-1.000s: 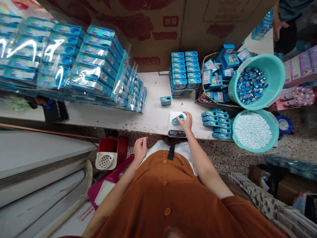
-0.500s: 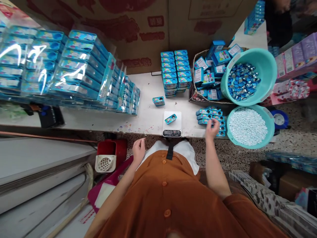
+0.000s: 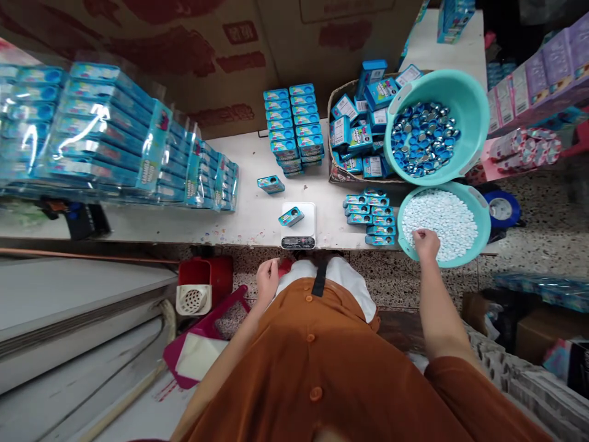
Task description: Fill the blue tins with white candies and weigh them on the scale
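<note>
My right hand is at the left inner edge of a turquoise basin holding small white tablets. Its fingertips are pinched together just over the tablets; anything between them is too small to make out. Low in front of the table edge, my left hand has its fingers curled together, and nothing shows in it. On a white digital scale lies a small blue tin with a dark round opening. Another blue tin stands just behind. Several similar tins are grouped in rows left of the basin.
A second turquoise basin holds shiny blue and silver caps. Beside it, a carton is full of blue tins. Stacked tins stand at the back, and clear-wrapped blue packs fill the left. A blue tape roll lies right.
My right hand has gone from the grouped tins rightward to the basin of white tablets. The view has swung right, shifting the table left in the picture. The tin stays on the scale.
</note>
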The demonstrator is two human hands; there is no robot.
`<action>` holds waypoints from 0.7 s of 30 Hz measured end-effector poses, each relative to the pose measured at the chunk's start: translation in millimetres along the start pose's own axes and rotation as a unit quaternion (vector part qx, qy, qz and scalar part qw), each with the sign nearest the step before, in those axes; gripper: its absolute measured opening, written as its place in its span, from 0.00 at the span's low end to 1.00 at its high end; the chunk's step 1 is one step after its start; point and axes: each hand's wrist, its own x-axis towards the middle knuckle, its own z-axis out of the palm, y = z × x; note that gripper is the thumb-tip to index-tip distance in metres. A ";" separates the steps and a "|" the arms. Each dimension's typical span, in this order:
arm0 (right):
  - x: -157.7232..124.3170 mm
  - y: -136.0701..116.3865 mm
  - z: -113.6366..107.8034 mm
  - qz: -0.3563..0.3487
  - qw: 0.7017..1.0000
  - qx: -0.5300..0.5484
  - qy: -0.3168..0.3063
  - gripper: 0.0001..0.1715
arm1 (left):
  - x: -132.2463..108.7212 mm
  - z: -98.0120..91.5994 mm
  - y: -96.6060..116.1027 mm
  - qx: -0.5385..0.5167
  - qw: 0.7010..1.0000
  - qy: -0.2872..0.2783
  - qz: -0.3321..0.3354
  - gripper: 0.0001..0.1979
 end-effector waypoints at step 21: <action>-28.9 7.1 -3.8 -0.161 0.986 0.038 -0.013 0.10 | -34.6 45.1 12.6 -0.077 0.996 0.022 -0.049 0.18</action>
